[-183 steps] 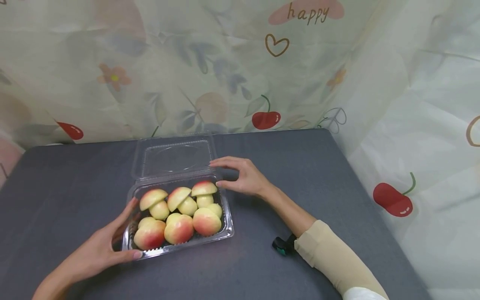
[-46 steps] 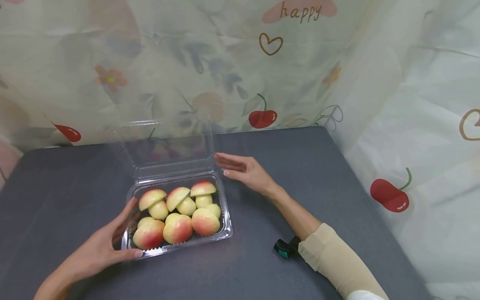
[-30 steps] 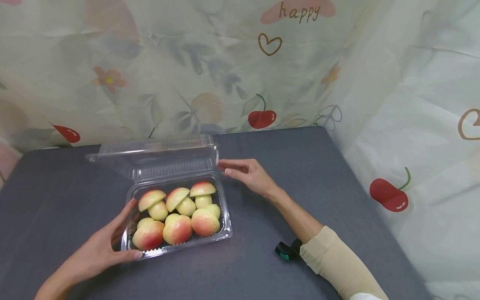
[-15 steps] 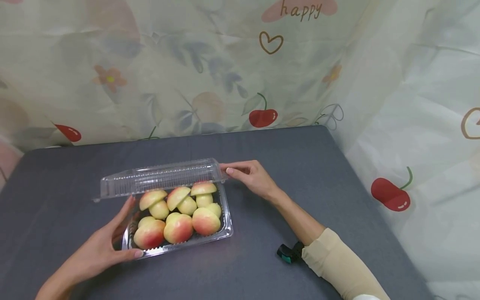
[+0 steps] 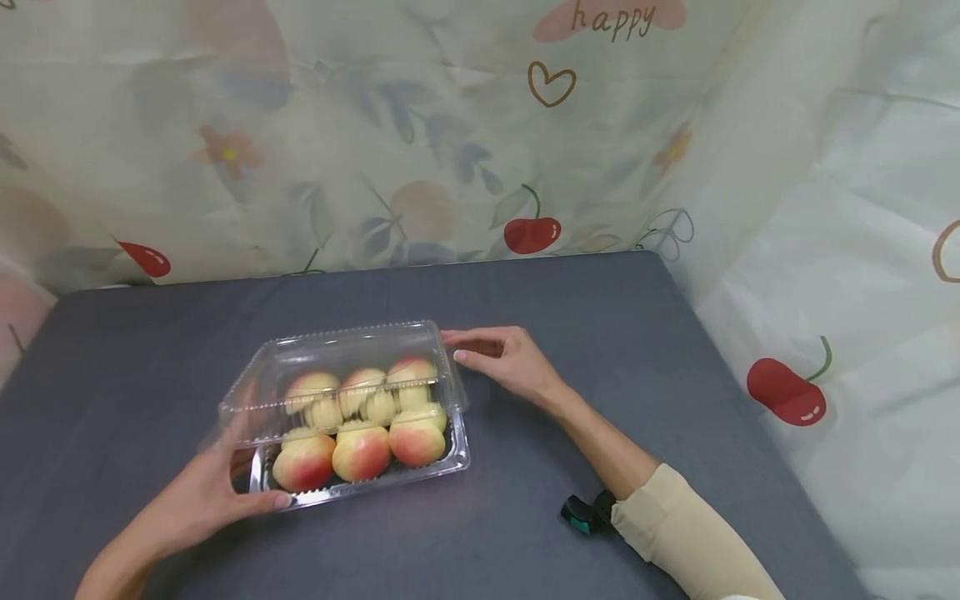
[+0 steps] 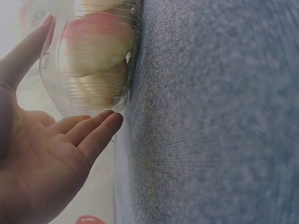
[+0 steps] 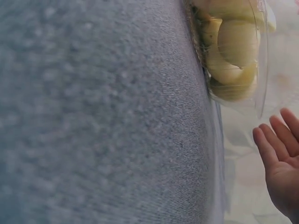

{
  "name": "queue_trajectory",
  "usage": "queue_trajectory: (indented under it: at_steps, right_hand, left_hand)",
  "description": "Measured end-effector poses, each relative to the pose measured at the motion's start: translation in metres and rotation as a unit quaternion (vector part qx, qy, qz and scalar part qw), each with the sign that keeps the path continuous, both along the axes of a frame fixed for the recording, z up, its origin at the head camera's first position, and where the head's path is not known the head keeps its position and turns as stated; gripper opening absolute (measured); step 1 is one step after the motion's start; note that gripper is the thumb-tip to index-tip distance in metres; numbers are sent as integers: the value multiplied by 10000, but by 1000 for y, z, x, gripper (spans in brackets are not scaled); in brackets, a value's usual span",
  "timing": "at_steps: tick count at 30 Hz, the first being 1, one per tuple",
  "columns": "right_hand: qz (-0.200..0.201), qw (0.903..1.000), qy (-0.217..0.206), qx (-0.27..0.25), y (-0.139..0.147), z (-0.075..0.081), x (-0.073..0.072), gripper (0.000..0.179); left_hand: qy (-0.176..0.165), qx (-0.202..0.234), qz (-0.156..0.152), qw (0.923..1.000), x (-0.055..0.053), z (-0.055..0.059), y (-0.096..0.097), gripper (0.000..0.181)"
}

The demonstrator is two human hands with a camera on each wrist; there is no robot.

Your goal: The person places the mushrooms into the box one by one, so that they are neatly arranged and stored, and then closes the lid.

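A clear plastic clamshell container (image 5: 375, 487) sits left of the table's middle, holding several yellow-and-red, mushroom-shaped pieces (image 5: 360, 452) in two rows. Its hinged lid (image 5: 341, 350) slants low over them, covering the back row while the front row shows below its edge. My left hand (image 5: 206, 492) holds the container's left end, thumb at the front corner and fingers along the side; the lid overlaps these fingers. In the left wrist view, fingertips (image 6: 114, 119) meet the container's wall. My right hand (image 5: 513, 362) is beside the lid's back right corner, fingers extended, with the thumb apart from them.
A dark grey cloth covers the table (image 5: 525, 525). A small black-and-teal device (image 5: 585, 512) shows by the right sleeve (image 5: 675, 525). Behind and to the right hangs a pale curtain (image 5: 465, 108) printed with cherries and flowers.
The lid has swung from leaning back, through upright, forward and down over the pieces. My right hand has shifted slightly right and nearer; my left hand has kept its place at the container.
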State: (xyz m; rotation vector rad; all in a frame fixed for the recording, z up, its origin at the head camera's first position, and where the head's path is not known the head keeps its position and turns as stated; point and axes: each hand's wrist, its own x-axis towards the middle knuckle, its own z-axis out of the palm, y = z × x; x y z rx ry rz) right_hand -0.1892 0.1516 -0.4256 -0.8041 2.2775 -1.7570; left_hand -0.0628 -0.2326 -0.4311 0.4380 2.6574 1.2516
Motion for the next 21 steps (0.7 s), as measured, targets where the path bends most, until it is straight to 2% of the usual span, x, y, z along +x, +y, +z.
queue_trajectory:
  at_steps: [8, 15, 18, 21]
  right_hand:
    - [1, 10000, -8, 56, 1, -2, 4, 26]
    - [30, 10000, -28, -21, 1, -3, 6, 25]
    - [77, 9999, -51, -75, 0, -4, 7, 25]
    - [97, 9999, -48, -105, 0, -5, 8, 26]
  left_hand:
    - [93, 295, 22, 9995, -1, -1, 1, 141]
    - [327, 625, -145, 9974, 1, -4, 1, 143]
    - [249, 763, -198, 9966, 1, -5, 0, 141]
    - [168, 551, -78, 9983, 1, -4, -1, 138]
